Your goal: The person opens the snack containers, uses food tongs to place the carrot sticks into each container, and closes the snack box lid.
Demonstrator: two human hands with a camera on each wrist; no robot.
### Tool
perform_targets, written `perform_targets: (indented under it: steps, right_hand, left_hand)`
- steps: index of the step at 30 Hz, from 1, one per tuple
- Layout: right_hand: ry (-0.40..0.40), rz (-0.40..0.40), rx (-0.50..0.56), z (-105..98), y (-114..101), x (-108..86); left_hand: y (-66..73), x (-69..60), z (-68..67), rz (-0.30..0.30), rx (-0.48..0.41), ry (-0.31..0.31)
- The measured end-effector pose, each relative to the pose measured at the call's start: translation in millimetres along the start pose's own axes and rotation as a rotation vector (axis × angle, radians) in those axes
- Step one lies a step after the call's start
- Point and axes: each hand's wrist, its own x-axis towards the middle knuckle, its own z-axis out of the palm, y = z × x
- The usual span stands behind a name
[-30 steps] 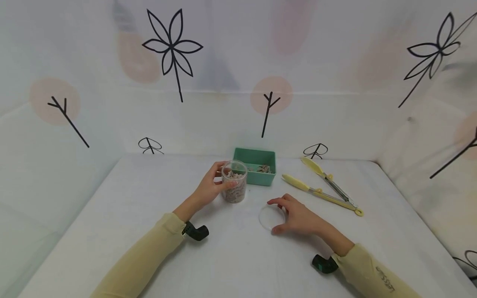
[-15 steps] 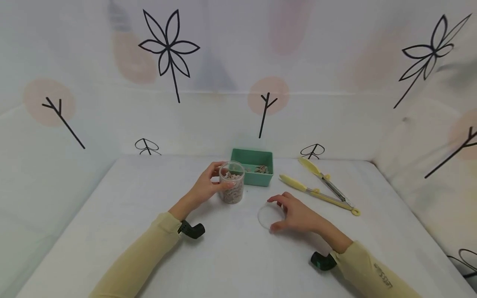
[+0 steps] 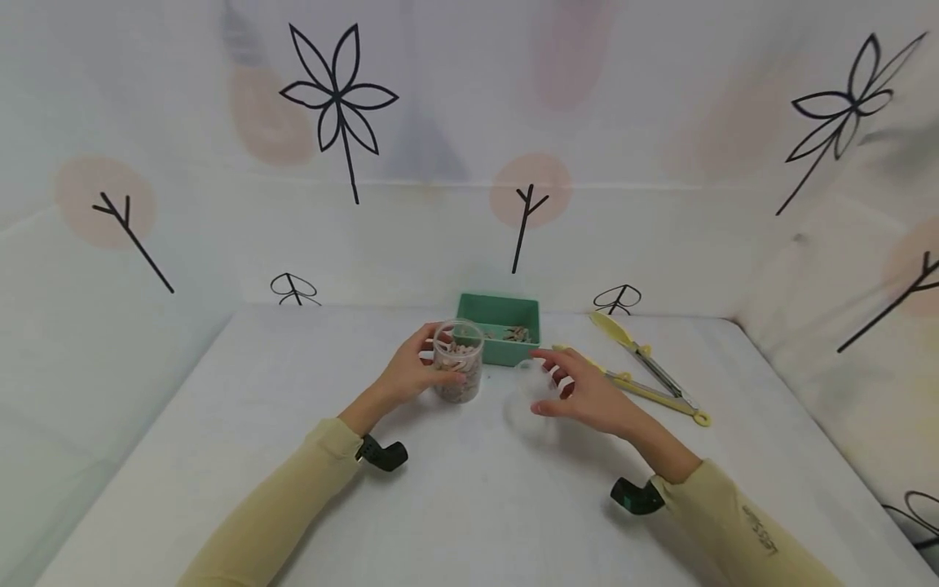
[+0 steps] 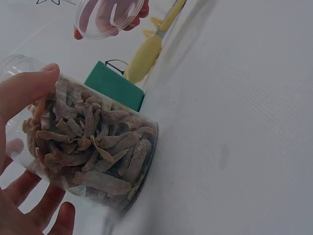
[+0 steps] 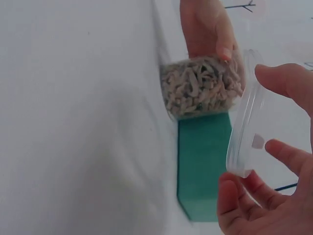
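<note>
A clear jar [image 3: 459,377] stands upright on the table, largely filled with small greyish-brown dried strips [image 4: 102,142]. Around its side curls my left hand [image 3: 412,367], thumb on the near face and fingers behind. The jar's mouth is uncovered. My right hand [image 3: 587,395] holds a clear round lid [image 5: 246,117] by its rim, raised above the table to the right of the jar. Behind the jar sits a green rectangular tray [image 3: 513,354] with a few of the same strips in it; the jar hides part of its left side.
Yellow-tipped tongs [image 3: 660,373] lie spread on the table behind and right of my right hand. A white cloth wall [image 3: 411,244] with plant drawings rises at the table's back edge.
My right hand has lifted the lid off the tabletop, moving it up and toward the tray. The left hand keeps its grip on the jar, which stays in place.
</note>
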Motion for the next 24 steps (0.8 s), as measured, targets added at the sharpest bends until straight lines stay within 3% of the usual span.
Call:
perform_targets:
  steps: [6, 16, 24]
  right_hand:
    - [-0.001, -0.050, 0.044, 3, -7, 1.2]
    - [0.010, -0.120, 0.151, 3, -22, 4.4]
    - [0.035, -0.227, 0.174, 7, -38, 4.9]
  left_hand:
    - [6.4, -10.9, -2.5, 0.028, 0.042, 0.016]
    - [23.0, -24.8, 2.4, 0.225, 0.145, 0.037]
    - [36.7, -36.1, 15.0, 0.281, 0.374, 0.036]
